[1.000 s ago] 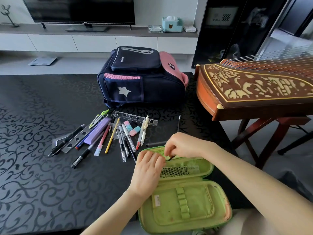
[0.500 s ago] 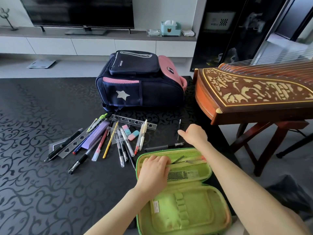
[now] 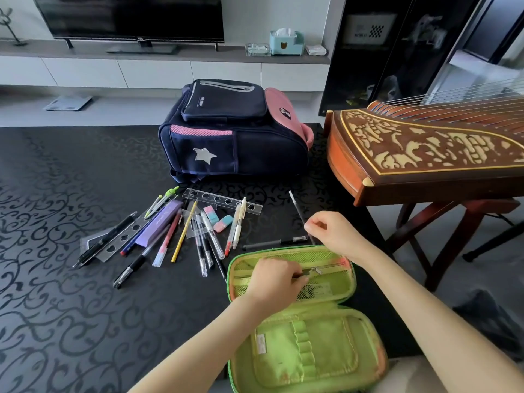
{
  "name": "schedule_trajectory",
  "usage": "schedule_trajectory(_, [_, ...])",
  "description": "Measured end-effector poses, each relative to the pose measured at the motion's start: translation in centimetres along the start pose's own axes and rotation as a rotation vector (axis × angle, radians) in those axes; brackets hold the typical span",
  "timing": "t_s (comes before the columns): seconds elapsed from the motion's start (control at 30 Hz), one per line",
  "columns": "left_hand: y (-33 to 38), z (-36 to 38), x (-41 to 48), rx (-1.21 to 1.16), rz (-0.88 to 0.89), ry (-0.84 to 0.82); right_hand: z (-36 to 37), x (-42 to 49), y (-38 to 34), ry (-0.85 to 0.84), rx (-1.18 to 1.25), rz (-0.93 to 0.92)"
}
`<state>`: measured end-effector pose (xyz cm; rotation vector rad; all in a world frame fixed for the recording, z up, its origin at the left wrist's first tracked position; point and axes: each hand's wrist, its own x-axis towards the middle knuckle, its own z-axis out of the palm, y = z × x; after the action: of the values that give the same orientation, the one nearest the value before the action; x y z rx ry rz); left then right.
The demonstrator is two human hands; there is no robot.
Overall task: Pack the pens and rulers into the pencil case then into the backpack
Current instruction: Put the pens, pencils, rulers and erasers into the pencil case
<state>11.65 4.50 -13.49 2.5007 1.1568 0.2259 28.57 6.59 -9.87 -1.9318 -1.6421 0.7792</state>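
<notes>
Beyond the pencil case point(image 3: 317, 353), right hand point(image 3: 337, 235), pinch on thin pen point(image 3: 296, 207); left hand point(image 3: 272, 279), grip unclear.

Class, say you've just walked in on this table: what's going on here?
A person is packing stationery. Their left hand holds the open green pencil case at its mesh pocket. The right hand pinches a thin black refill lying on the black table. Most of the pens and rulers lie loose on the table to the left of the case. The backpack sits behind them, with nothing packed into it yet as far as can be seen.
</notes>
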Motion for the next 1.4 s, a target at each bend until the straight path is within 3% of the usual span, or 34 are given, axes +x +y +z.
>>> schedule_trajectory(0.1, [-0.7,-0.7,-0.8,0.153,-0.001,0.005,0.3,-2.9,-0.7,-0.117,-0.02,-0.105])
schedule_trajectory(0.17, [-1.3,-1.0,-1.3,0.123,-0.049,0.022,0.7,-3.6,-0.6,-0.147,-0.242,-0.174])
schedule_trajectory(0.27, [-2.1,-1.4,-1.9,-0.009,-0.1,0.039,0.4,-3.2,-0.1,-0.061,-0.51,-0.307])
schedule_trajectory(0.4, [-2.5,-1.6,-3.4,-0.093,-0.059,0.061,-0.8,-2.5,0.5,-0.138,-0.551,-0.317])
schedule_trajectory(0.67, [-2.8,-1.5,-3.4,-0.029,0.027,0.198,3.3,-3.1,-1.4,-0.24,-0.526,-0.441])
schedule_trajectory(0.83, [-3.1,-0.5,-3.2,-0.052,0.013,0.299,1.6,-4.0,0.4,0.042,-0.556,-0.261])
schedule_trajectory(0.93, [-2.9,0.1,-3.3,-0.08,0.026,0.275,1.7,-4.8,1.4,-0.019,-0.619,-0.117])
schedule_trajectory(1.13, [-3.2,1.4,-3.5,-0.039,-0.011,0.291,2.7,-5.1,2.0,0.024,-0.675,-0.101])
schedule_trajectory(1.4, [-3.1,1.5,-3.6,-0.112,-0.029,0.308,-0.1,-4.5,1.0,0.017,-1.001,-0.015])
